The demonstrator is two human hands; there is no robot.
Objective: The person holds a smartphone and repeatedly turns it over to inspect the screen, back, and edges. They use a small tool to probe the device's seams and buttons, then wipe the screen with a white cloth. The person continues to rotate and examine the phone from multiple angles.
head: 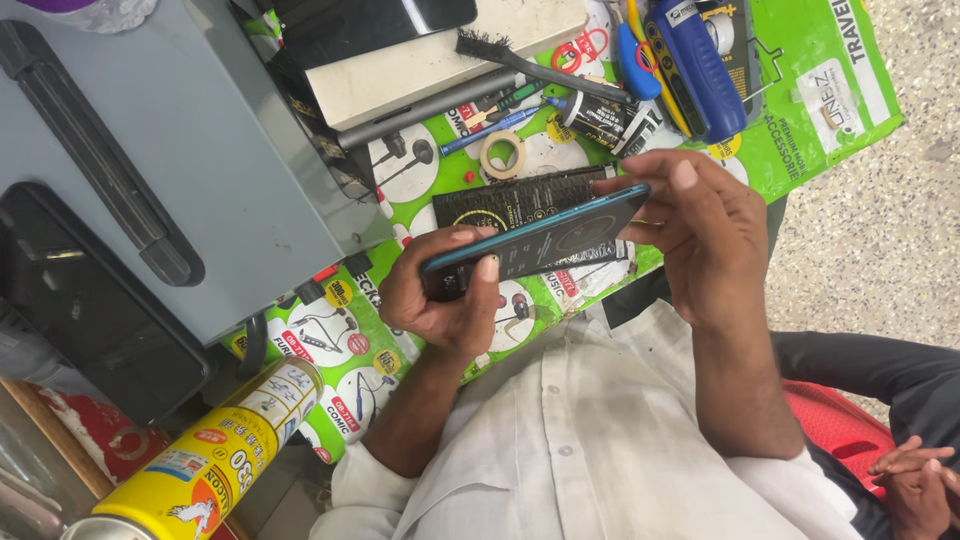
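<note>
A dark smartphone (545,238) with a teal edge is held above the worktable, tilted, between both of my hands. My left hand (445,300) grips its lower end, thumb across the glass. My right hand (705,235) holds the upper end, thumb and fingers wrapped round the edge. Under the phone lies a black flat packet (520,198) on a green printed mat (800,110). My white shirt fills the lower middle of the view.
A grey machine box (190,150) stands at left. A yellow spray can (215,455) lies at lower left. A roll of tape (502,155), a black brush (540,65), pens and blue tools (700,65) sit beyond the phone. Another person's hands (915,480) rest at lower right.
</note>
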